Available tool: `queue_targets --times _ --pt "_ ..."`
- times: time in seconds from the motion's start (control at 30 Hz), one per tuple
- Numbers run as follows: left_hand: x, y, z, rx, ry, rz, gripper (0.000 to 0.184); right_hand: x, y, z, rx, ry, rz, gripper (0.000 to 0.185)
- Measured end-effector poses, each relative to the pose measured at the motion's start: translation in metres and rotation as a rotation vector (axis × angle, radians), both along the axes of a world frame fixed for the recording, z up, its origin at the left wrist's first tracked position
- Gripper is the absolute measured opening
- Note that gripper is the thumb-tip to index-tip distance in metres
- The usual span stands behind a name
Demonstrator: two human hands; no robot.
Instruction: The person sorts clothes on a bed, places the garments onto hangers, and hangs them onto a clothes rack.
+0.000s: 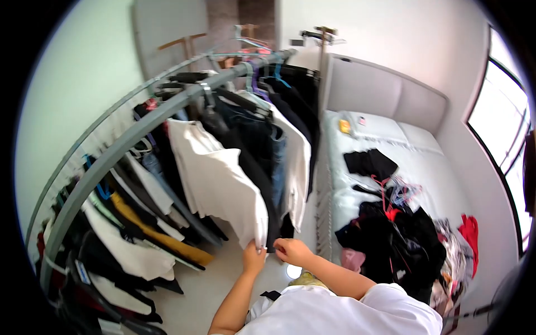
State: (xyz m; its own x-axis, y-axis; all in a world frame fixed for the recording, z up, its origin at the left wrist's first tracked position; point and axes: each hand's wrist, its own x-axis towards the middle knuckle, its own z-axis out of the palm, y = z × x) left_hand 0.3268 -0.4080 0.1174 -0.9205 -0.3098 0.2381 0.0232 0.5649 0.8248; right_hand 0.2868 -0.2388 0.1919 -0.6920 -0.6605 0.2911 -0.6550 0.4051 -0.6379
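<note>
A white long-sleeved top (215, 173) hangs from the clothes rack (184, 107) in front of me. The end of its sleeve is pinched in my left hand (255, 258). My right hand (292, 252) is beside it with curled fingers, close to the lower end of a black garment (272, 223). Whether those fingers hold anything is too small to tell. Dark jeans (245, 120) and another white top (296, 145) hang just behind and to the right.
Many more clothes, including a mustard-coloured garment (139, 223), hang along the rack's left side. To the right stands a bed (421, 167) with a pile of dark clothes (391, 240), loose hangers (405, 191) and a red garment (470, 243). A window (505, 123) is at far right.
</note>
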Motion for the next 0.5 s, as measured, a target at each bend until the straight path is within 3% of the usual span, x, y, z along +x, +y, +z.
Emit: queue_targets --times 0.2,0.27,0.33,0.4,0.5 --pt "0.005 0.026 -0.033 0.059 -0.023 -0.072 0.024 0.012 0.028 -0.024 0.026 -0.111 -0.171 0.014" --pt "0.000 0.035 -0.042 -0.028 0.055 -0.157 0.025 0.010 0.044 -0.034 0.054 -0.124 -0.226 0.015" --pt "-0.006 0.048 -0.046 -0.066 0.016 -0.143 0.021 0.006 0.063 -0.039 0.057 -0.141 -0.281 0.015" --pt "-0.013 0.060 -0.048 -0.025 -0.230 -0.232 0.018 0.000 0.083 -0.040 0.069 -0.179 -0.338 0.015" --pt "-0.028 0.088 -0.053 0.035 -0.289 -0.321 0.017 -0.017 0.116 -0.044 0.074 -0.227 -0.430 0.016"
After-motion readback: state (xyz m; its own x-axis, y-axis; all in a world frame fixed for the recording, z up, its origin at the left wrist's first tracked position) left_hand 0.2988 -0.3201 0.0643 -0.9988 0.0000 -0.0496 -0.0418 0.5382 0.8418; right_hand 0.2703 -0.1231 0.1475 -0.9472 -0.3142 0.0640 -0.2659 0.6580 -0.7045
